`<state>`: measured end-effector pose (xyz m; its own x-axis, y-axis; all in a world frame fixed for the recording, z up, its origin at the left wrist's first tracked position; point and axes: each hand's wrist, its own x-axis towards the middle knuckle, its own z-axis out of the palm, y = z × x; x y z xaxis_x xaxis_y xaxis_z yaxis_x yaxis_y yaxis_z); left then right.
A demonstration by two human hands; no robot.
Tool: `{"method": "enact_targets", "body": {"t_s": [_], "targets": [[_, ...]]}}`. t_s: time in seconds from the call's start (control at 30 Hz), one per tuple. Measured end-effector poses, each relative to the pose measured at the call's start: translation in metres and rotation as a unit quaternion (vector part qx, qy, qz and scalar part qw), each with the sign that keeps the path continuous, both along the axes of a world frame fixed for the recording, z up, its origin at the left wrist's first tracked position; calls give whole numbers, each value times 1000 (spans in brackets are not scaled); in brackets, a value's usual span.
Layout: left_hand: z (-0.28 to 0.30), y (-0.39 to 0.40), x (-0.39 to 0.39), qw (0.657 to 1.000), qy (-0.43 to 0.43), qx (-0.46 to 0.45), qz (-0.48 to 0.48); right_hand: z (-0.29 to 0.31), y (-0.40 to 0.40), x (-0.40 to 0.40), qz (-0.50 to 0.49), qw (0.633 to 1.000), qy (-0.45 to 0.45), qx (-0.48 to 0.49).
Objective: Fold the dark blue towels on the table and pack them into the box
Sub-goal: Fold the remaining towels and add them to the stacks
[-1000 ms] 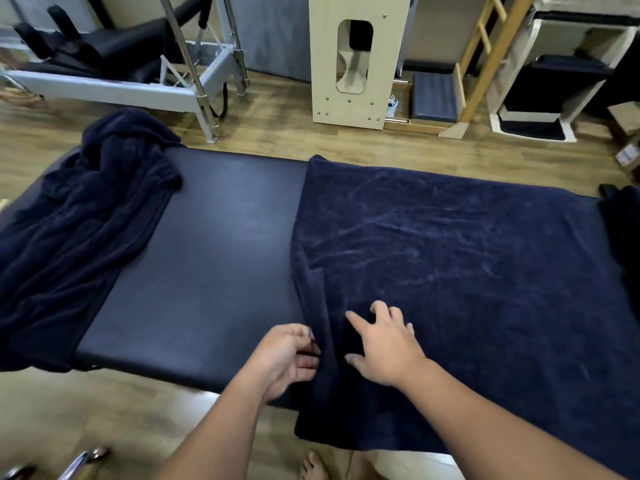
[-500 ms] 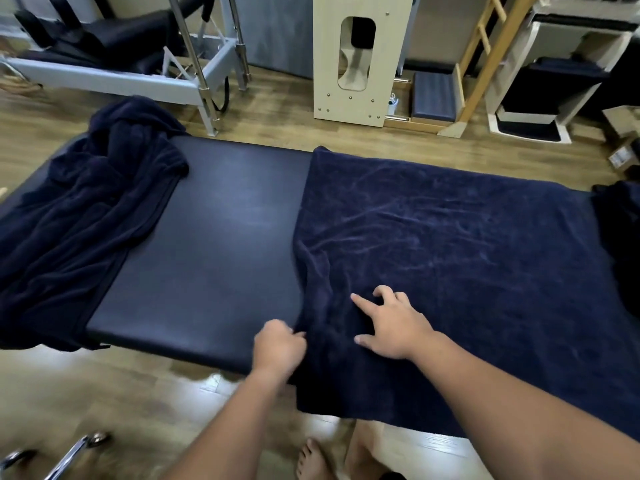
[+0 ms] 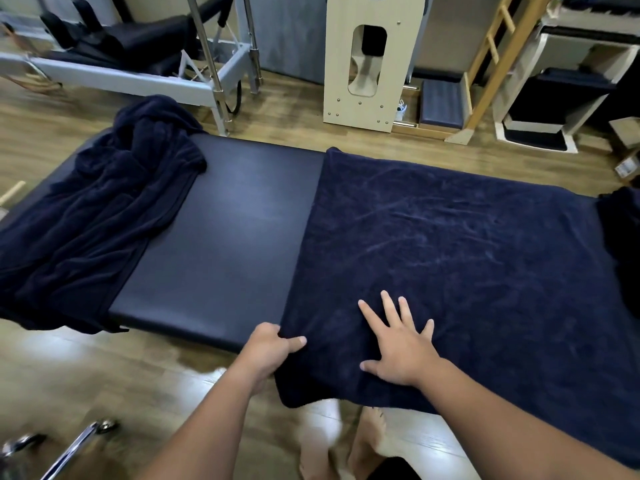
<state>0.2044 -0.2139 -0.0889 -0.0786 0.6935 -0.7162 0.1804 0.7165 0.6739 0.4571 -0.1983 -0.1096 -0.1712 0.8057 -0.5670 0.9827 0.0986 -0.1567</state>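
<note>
A dark blue towel (image 3: 450,244) lies spread flat over the right half of the black padded table (image 3: 225,237), its near edge hanging over the front. My left hand (image 3: 270,348) grips the towel's left edge at the table's front, thumb on top. My right hand (image 3: 401,344) presses flat on the towel with fingers spread, just right of the left hand. A second dark blue towel (image 3: 90,216) lies crumpled on the table's left end. More dark cloth (image 3: 623,244) shows at the right edge. No box is in view.
Wooden floor surrounds the table. Behind it stand a grey exercise frame (image 3: 138,74), a pale wooden stand (image 3: 370,64), a wooden ladder (image 3: 498,60) and white shelving (image 3: 561,98). Chrome legs (image 3: 69,448) sit at the lower left. My bare feet (image 3: 367,434) are under the towel's edge.
My left hand has slid toward the table's front along the towel's left edge and pulled it straight. My right hand has flattened and spread its fingers. The wrinkles near the edge are smoothed.
</note>
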Motion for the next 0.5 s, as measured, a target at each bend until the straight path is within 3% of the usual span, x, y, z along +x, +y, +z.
{"method": "enact_targets", "body": {"t_s": [0.2, 0.27, 0.37, 0.5], "targets": [[-6, -7, -20, 997, -79, -14, -17, -5, -31, 33, -77, 997, 4, 17], [-12, -13, -18, 997, -67, -23, -42, -6, -44, 46, -56, 998, -12, 13], [-21, -17, -18, 995, 83, 9, -58, -8, -57, 65, -27, 999, -34, 21], [-30, -25, -27, 939, 324, 53, -106, -11, -76, 101, -54, 995, -76, 27]]}}
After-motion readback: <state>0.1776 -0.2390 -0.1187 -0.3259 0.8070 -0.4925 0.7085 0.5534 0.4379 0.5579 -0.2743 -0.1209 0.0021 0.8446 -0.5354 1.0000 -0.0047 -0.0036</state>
